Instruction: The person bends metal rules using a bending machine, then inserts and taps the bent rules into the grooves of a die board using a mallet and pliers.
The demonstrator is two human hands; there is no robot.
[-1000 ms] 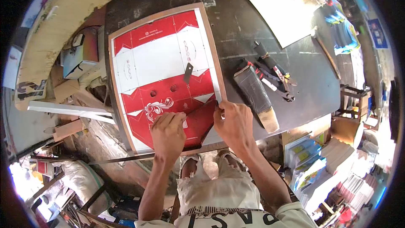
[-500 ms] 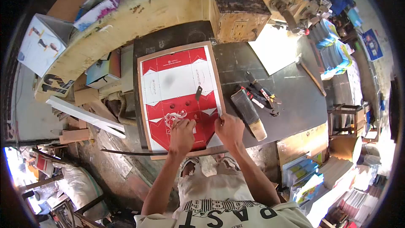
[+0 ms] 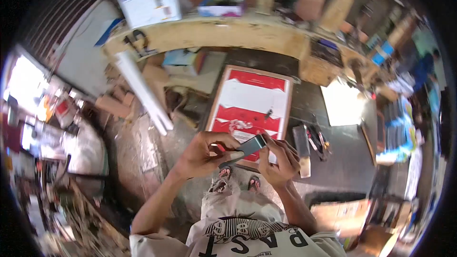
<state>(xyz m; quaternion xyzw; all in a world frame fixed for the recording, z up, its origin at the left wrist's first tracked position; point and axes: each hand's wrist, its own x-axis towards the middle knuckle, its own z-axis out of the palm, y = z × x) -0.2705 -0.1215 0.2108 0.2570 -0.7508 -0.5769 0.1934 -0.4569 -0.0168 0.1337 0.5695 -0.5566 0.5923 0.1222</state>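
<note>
Both hands are raised in front of my body, above the near edge of the table. A thin, dark grey metal strip [image 3: 250,146] with a bent end runs between them. My left hand [image 3: 204,154] is closed on the strip, thumb on its face. My right hand [image 3: 280,159] pinches its bent end with the fingers. Just beyond lies a red and white printed box layout [image 3: 252,96] on a brown-edged board [image 3: 289,100]. A small dark piece [image 3: 268,113] rests on the print.
Right of the board are a dark block with a pale end [image 3: 302,150], several pliers [image 3: 318,139] and a hammer [image 3: 367,143]. A yellowish machine beam [image 3: 228,31] crosses behind the table. White lengths [image 3: 143,93] lean at left.
My hands have lifted off the printed layout, bringing the metal strip up between them. The head view has swung left, so the board now appears farther right.
</note>
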